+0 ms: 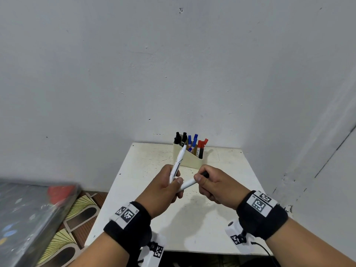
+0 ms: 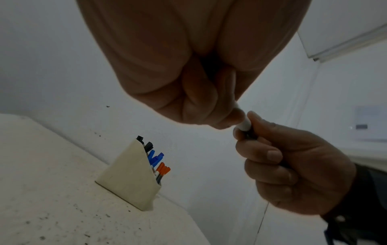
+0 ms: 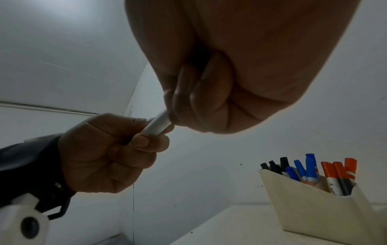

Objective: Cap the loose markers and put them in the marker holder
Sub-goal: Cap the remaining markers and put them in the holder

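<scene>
My left hand (image 1: 165,187) grips two white markers. One marker (image 1: 178,160) sticks up towards the holder, its uncapped tip in front of the holder's rim. The other marker (image 1: 187,184) lies across between my hands. My right hand (image 1: 212,185) is curled round the black cap (image 1: 205,174) at that marker's right end; whether the cap is fully seated is hidden by the fingers. In the left wrist view the crosswise marker's white barrel (image 2: 244,124) runs from the left hand (image 2: 199,99) into the right hand (image 2: 293,165). The cream marker holder (image 1: 190,160) holds capped black, blue and red markers.
The small white table (image 1: 212,218) stands in a wall corner, with the holder (image 3: 314,210) at its far edge. A dark plastic-covered object (image 1: 28,218) lies at the left over a patterned floor (image 1: 81,209).
</scene>
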Motion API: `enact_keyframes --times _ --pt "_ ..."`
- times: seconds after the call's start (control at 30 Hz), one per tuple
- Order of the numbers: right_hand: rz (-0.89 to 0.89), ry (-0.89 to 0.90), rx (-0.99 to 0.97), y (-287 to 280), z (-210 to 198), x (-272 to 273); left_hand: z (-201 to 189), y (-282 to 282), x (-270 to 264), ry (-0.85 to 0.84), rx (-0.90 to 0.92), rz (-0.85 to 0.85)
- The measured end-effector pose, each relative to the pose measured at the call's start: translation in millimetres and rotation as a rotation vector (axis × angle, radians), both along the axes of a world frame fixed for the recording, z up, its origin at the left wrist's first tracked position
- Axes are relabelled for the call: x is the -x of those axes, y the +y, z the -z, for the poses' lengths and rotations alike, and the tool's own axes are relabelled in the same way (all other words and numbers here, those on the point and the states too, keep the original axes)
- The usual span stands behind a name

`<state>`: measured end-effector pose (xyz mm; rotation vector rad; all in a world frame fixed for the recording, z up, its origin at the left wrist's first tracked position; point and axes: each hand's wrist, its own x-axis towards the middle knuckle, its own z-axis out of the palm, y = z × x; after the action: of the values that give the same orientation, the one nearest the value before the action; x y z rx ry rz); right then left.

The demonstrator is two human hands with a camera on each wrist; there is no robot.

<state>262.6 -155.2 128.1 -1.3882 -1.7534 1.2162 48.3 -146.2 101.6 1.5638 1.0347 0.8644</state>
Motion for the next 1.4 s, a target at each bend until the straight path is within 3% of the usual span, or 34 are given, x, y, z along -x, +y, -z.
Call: enact_keyframes --times 0.3,0.4,0.5,0.63,0.9,1.03,1.2,1.4 --pt "0.123 0.237 0.062 24.6 -2.6 -7.2 5.6 12.6 8.3 -0.16 0.138 -0.002" --pt "0.295 0.598 0.115 33.4 -2.1 -18.6 10.8 13.4 13.0 -0.183 0.154 -0.047" --pt "0.33 0.998 0.257 32.7 0.8 -21.9 11.2 9.4 11.3 -0.188 0.153 -0.034" --pt "0.306 1.148 0.295 27.5 6.5 -14.1 5.0 0.8 -0.2 -0.196 0.133 -0.015" --pt "0.347 1.176 0.323 10.1 11.4 16.9 1.3 -8.3 -27.5 -0.393 0.191 -0.168" --pt "0.39 1.113 0.258 4.2 20.6 33.2 8.6 -8.0 -37.4 -0.365 0.121 -0.301" --pt "0.428 1.089 0.171 1.6 26.3 47.9 17.2 -9.6 -41.2 -0.247 0.04 -0.289" --pt "0.504 0.824 0.003 1.1 25.6 58.2 13.7 -12.3 -41.0 -0.299 0.051 -0.244"
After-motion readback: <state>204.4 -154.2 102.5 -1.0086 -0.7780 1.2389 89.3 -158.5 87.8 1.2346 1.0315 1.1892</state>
